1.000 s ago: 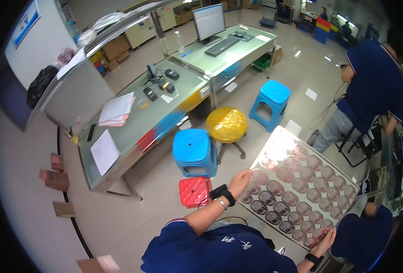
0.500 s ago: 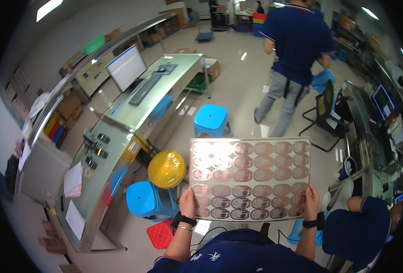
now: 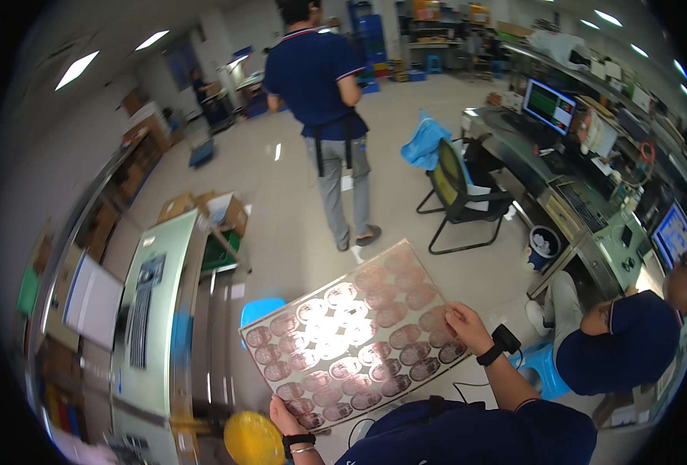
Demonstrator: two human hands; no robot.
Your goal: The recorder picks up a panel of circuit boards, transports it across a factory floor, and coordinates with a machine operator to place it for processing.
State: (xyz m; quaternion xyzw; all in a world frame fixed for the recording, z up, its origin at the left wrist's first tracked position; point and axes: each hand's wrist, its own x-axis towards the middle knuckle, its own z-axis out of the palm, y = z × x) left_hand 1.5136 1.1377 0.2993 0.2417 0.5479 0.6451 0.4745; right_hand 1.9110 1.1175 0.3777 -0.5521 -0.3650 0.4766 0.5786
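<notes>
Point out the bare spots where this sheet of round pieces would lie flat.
The sheet is held at two edges by the left hand and right hand. Bare floor lies between the standing person and the cardboard boxes. The long table carries a keyboard. The right-side bench is crowded with screens.

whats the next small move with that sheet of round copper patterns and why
Probably level the sheet and steady it. The left hand grips its near corner, the right hand its right edge; it hangs tilted in the air above the floor, beside the bench, with nothing under it.
</notes>
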